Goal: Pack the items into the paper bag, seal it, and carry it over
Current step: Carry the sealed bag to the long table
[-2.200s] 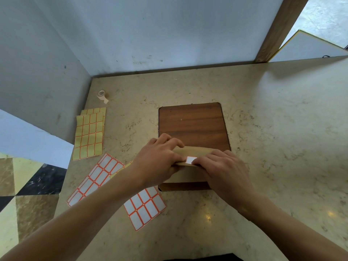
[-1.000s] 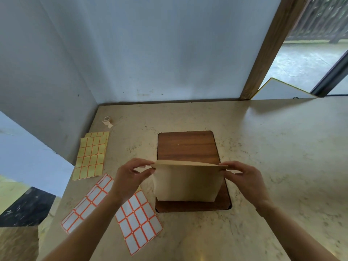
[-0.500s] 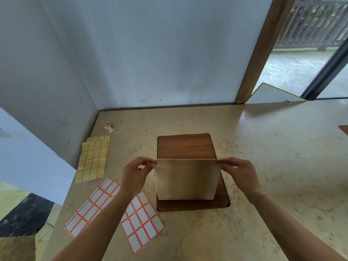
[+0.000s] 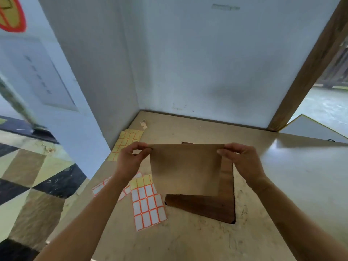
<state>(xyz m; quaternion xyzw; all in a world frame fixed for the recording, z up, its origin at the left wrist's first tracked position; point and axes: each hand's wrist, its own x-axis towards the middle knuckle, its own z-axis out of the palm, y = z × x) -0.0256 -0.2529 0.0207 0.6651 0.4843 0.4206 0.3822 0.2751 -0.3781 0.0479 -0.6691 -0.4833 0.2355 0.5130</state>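
Note:
A flat brown paper bag point(image 4: 185, 169) hangs upright in the air above the table, its plain side facing me. My left hand point(image 4: 132, 160) pinches its top left corner and my right hand point(image 4: 242, 160) pinches its top right corner. The bag's contents and its sealed flap are hidden from me. Under it lies a dark wooden board point(image 4: 212, 206) on the beige stone table point(image 4: 282, 185).
White label sheets with orange borders point(image 4: 147, 206) lie left of the board, and a yellow label sheet point(image 4: 126, 141) lies near the wall. A small tape roll point(image 4: 144, 121) sits in the back corner. White walls close the left and back; a wooden post point(image 4: 308, 66) stands at right.
The bag was pressed flat on the board with a white label on its flap; both hands then lifted it upright by the top corners, and my view has swung left and up.

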